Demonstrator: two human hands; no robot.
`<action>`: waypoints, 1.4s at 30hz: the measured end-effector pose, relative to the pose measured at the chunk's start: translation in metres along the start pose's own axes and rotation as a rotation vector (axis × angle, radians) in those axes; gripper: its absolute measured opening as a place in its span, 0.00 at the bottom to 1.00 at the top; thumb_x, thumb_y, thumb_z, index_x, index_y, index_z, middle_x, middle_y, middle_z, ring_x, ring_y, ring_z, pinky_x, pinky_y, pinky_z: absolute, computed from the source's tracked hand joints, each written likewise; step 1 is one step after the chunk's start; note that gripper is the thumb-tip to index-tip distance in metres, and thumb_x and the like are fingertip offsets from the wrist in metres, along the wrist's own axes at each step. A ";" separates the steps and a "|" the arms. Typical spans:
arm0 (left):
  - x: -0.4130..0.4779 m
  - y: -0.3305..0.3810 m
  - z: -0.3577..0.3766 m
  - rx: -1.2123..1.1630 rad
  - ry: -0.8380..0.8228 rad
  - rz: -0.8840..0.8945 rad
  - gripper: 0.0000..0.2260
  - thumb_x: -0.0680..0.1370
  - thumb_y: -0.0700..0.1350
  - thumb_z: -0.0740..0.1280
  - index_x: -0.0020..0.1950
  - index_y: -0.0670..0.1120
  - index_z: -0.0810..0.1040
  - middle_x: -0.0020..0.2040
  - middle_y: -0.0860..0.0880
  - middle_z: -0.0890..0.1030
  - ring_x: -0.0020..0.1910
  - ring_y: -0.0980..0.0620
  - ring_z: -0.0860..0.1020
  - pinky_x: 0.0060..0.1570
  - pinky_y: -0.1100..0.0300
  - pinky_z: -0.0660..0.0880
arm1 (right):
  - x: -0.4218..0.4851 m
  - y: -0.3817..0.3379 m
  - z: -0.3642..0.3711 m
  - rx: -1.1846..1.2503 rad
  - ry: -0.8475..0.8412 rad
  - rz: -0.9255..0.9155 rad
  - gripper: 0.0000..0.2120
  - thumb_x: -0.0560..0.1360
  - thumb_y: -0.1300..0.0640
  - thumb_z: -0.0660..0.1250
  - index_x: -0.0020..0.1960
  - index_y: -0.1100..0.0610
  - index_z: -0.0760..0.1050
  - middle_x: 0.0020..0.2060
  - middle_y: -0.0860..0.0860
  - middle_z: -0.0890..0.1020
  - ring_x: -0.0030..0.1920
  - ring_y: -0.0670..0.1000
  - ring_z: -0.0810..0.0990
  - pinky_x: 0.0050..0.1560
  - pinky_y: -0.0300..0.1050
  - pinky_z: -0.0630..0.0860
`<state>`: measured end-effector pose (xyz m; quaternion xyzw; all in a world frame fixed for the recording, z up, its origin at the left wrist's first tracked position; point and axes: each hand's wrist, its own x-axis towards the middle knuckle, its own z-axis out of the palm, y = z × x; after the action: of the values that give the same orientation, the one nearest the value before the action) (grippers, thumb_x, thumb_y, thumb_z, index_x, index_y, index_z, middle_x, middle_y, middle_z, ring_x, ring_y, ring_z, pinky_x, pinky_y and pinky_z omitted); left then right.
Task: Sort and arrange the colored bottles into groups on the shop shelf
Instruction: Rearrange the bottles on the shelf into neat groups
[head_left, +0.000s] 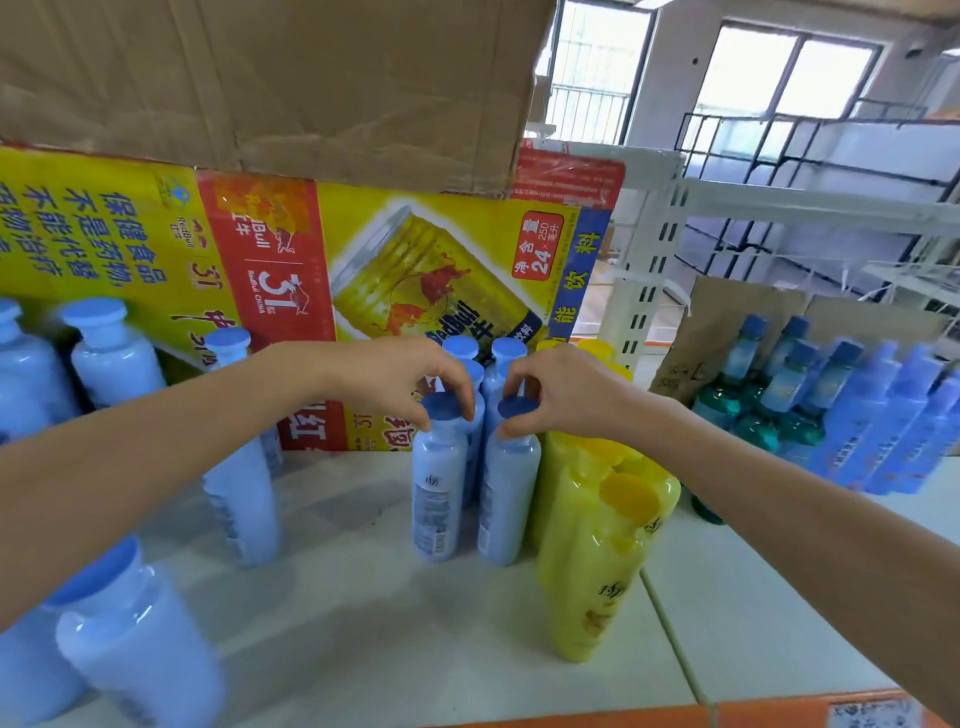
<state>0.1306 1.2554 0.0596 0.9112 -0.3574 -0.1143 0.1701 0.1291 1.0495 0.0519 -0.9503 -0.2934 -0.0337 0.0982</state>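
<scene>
Two light blue bottles with blue caps stand side by side at the middle of the white shelf (363, 613). My left hand (400, 379) grips the cap of the left blue bottle (439, 499). My right hand (561, 395) grips the cap of the right blue bottle (506, 499). More blue bottles (480, 358) stand in a row right behind them. A tight group of yellow bottles (602, 525) stands just to their right, touching the right blue bottle.
Loose light blue bottles stand at the left: one (241, 499) mid-left, larger ones (135, 644) at the near left and others (111, 348) at the back. A yellow-red drinks carton (363, 260) and a brown box (260, 78) form the back wall. Green and blue bottles (831, 405) fill the right shelf.
</scene>
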 end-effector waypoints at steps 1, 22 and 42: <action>0.000 0.000 0.001 -0.016 0.004 0.001 0.18 0.70 0.36 0.70 0.49 0.59 0.77 0.54 0.61 0.77 0.54 0.60 0.75 0.49 0.66 0.74 | 0.000 0.000 0.001 0.000 0.004 0.011 0.18 0.65 0.42 0.73 0.47 0.54 0.77 0.38 0.50 0.79 0.38 0.48 0.74 0.40 0.45 0.71; -0.009 0.006 0.006 0.031 0.063 -0.075 0.15 0.70 0.42 0.72 0.54 0.54 0.77 0.53 0.52 0.76 0.54 0.56 0.74 0.54 0.56 0.75 | -0.003 0.002 -0.007 -0.078 -0.095 -0.119 0.17 0.66 0.47 0.73 0.52 0.51 0.78 0.39 0.44 0.75 0.40 0.46 0.74 0.40 0.39 0.69; -0.010 0.013 0.008 0.142 0.167 -0.156 0.15 0.70 0.52 0.72 0.54 0.49 0.78 0.51 0.54 0.79 0.44 0.58 0.75 0.41 0.72 0.70 | -0.002 -0.007 -0.006 -0.070 -0.113 -0.131 0.18 0.67 0.50 0.73 0.55 0.51 0.78 0.45 0.48 0.79 0.45 0.47 0.76 0.46 0.43 0.73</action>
<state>0.1131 1.2516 0.0583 0.9523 -0.2773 -0.0251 0.1248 0.1237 1.0532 0.0588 -0.9323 -0.3587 0.0032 0.0457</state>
